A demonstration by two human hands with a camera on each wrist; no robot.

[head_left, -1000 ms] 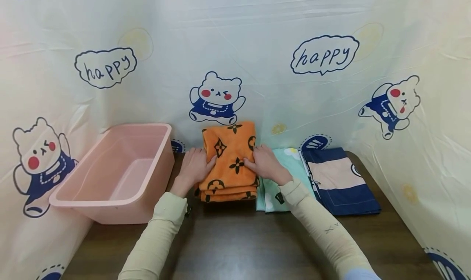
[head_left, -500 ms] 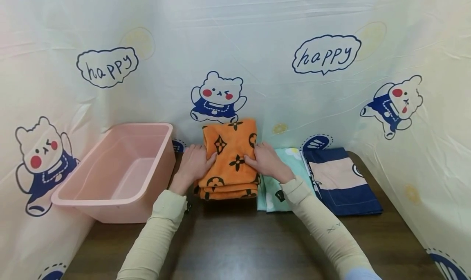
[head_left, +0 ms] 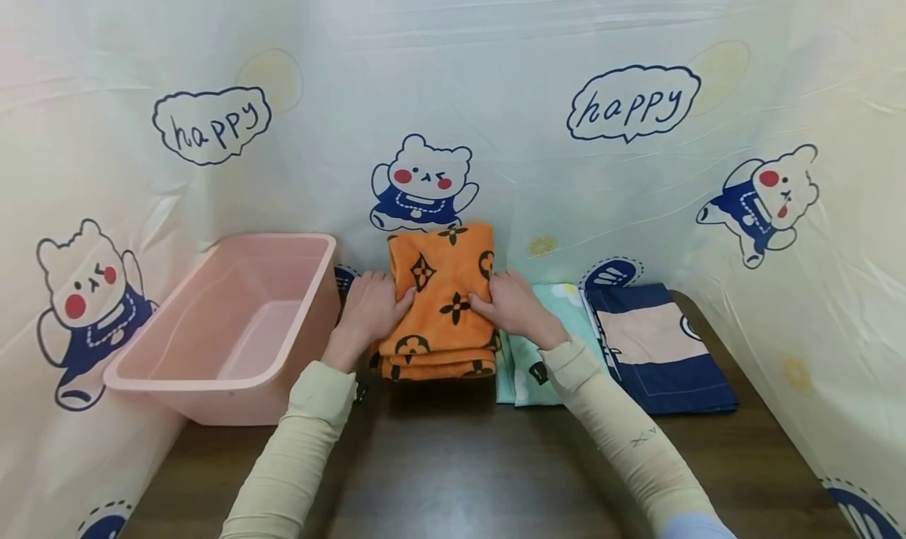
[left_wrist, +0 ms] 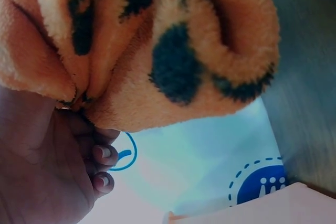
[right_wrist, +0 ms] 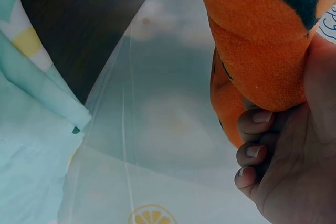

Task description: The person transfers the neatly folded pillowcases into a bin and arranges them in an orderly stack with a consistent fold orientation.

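A folded orange fleece cloth with dark flower and circle prints (head_left: 439,307) is held between both hands at the table's back, a shadow beneath its front edge. On its left side my left hand (head_left: 371,307) grips it, thumb on top and fingers curled under. My right hand (head_left: 515,307) grips the right side the same way. In the left wrist view, the cloth's thick folded layers (left_wrist: 126,61) hang over the curled fingers (left_wrist: 105,156). The right wrist view has the fingers (right_wrist: 253,151) bent below the orange cloth (right_wrist: 262,51).
Left of the cloth stands a pink plastic basin (head_left: 304,334). To the right lie a folded mint-green cloth (head_left: 541,366) and a folded navy and pale pink cloth (head_left: 658,350). A printed curtain (head_left: 524,51) hangs behind and beside the dark wooden table (head_left: 453,468).
Both hands have raised the orange cloth slightly, with its grip unchanged. The head view has shifted a little, so the basin and other cloths sit slightly farther right.
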